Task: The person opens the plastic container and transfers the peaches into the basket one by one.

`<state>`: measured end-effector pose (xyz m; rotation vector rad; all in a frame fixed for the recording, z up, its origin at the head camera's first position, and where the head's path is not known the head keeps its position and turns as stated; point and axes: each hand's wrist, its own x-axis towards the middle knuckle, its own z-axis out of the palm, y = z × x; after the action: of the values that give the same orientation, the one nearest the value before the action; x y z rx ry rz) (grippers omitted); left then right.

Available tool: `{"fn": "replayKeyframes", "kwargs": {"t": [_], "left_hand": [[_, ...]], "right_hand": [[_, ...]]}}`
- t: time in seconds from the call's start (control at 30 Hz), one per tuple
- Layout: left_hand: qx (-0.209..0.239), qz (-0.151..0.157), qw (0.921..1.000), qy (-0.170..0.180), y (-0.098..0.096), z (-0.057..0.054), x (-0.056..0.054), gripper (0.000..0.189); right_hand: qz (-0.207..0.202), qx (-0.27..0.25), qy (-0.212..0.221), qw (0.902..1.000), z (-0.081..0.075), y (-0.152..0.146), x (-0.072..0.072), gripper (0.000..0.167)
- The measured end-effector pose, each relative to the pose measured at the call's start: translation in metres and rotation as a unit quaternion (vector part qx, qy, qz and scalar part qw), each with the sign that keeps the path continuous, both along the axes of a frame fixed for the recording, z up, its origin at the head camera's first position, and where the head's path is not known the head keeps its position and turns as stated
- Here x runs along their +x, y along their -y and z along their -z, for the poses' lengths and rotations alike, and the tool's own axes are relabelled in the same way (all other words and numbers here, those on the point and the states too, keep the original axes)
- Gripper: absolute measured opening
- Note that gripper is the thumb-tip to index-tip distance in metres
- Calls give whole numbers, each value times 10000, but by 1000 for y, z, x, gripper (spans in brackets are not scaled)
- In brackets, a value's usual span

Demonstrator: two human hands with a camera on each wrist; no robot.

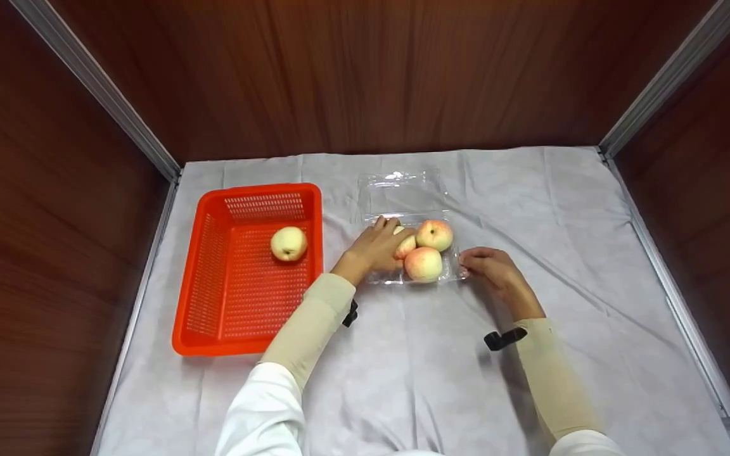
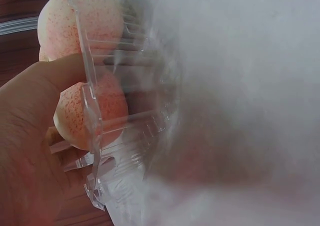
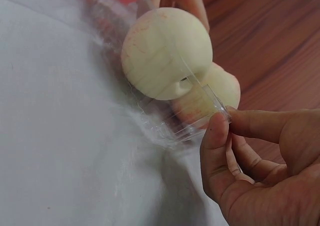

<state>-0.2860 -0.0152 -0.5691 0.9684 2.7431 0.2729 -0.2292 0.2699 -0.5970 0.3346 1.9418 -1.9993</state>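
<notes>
On the grey cloth [image 1: 416,361], a clear plastic box [image 1: 453,270] lies with its lid [image 1: 397,195] opened backward, and three apples [image 1: 424,264] sit inside it. The left hand [image 1: 372,248] has its fingers clamped around the leftmost apple [image 1: 405,244], hiding part of it. The right hand [image 1: 495,269] pinches the box's right edge between thumb and fingers. To the left, a red basket [image 1: 244,304] carries one pale apple [image 1: 288,244]; the left forearm [image 1: 308,329] covers its near right corner. Wooden panels [image 1: 365,76] stand around.
</notes>
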Motion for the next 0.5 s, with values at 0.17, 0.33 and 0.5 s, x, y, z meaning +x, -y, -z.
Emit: {"fn": "replayKeyframes", "kwargs": {"t": [0.17, 0.33, 0.5], "left_hand": [[138, -27, 9999, -15, -2, 3, 0, 76], [119, -69, 9999, -37, -3, 4, -1, 72], [51, -54, 10000, -24, -3, 5, -1, 71]], "right_hand": [[24, 17, 41, 10000, -2, 0, 2, 10], [31, 28, 74, 10000, -3, 1, 2, 6], [32, 100, 64, 9999, -3, 0, 2, 7]]}}
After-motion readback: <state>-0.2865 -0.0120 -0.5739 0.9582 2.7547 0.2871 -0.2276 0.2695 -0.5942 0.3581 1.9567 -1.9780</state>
